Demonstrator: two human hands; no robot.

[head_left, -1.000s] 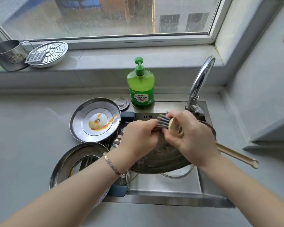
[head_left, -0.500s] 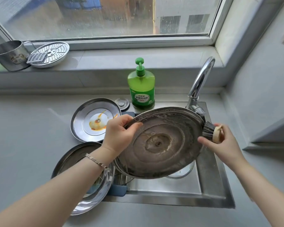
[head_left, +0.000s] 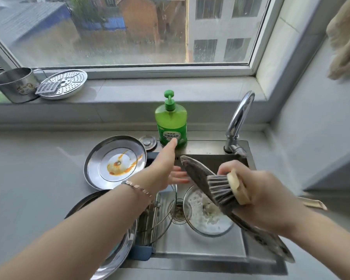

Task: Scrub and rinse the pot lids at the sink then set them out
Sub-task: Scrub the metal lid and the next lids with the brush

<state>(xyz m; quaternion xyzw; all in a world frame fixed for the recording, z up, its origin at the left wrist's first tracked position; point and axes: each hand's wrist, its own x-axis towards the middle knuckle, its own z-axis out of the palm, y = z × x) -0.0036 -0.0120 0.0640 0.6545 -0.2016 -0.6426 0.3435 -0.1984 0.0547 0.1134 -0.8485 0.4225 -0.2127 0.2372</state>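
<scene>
Grey stone counter (head_left: 28, 178) all round a stainless steel sink (head_left: 190, 247), below a wide window. Over the sink, tilted and nearly edge-on to the camera: the large round soapy steel pot lid (head_left: 193, 172), running from near the chrome tap (head_left: 238, 118) down toward the sink's near right corner. Half a second ago faced the camera flat; now turned on edge, uncovering a foamy glass bowl (head_left: 206, 217) on the sink floor beside the drain.

On the counter left of the sink, a round steel lid smeared with orange sauce (head_left: 101, 158), in the same place as before. Nearer, at the lower left, a second shiny steel lid (head_left: 125, 245) overhanging the sink's edge, partly under the left forearm.

Left hand (head_left: 166, 168): no longer gripping the pot lid's rim. Open now, thumb straight toward the green pump bottle of dish soap (head_left: 171, 126), fingers spread beside the lid's far end; touching it or not, cannot tell.

Right hand (head_left: 271, 197): clenched round the pale wooden head of a grey-bristled dish brush (head_left: 220, 190). Bristles now on the lid's upper face, not at its right rim as before. Lid passing beneath this hand; held by it too or not, cannot tell.

Small round steel sink plug (head_left: 149, 141) just left of the bottle. Thin metal bracelet (head_left: 137, 187) on the left wrist.
</scene>
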